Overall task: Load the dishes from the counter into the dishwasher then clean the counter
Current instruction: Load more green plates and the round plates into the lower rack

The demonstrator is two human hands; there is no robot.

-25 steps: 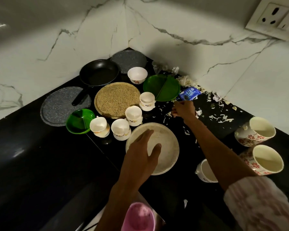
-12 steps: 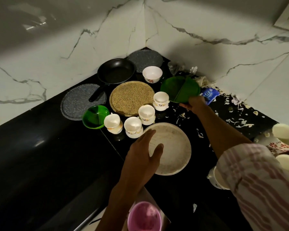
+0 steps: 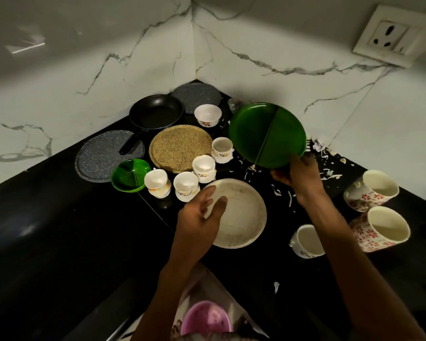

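Note:
My right hand (image 3: 298,174) grips the near rim of a green divided plate (image 3: 266,134), which is lifted off the black counter (image 3: 59,217) and tilted toward me. My left hand (image 3: 199,217) rests with relaxed fingers on the left edge of a cream plate (image 3: 241,215). Several small white cups (image 3: 186,185) stand just behind it. A speckled tan plate (image 3: 180,147), a small green bowl (image 3: 130,174), a black frying pan (image 3: 156,112), a white bowl (image 3: 207,115) and two grey plates (image 3: 103,156) fill the corner.
Two floral mugs (image 3: 379,227) lie on their sides at the right, with a white cup (image 3: 308,239) nearer me. White peel scraps (image 3: 330,173) litter the counter by the wall. A pink bowl (image 3: 207,318) sits below the counter edge. A wall socket (image 3: 389,35) is at upper right.
My right hand reached from the scraps to the green divided plate, took its rim and lifted it off the counter, tilting it. My left hand stayed on the cream plate.

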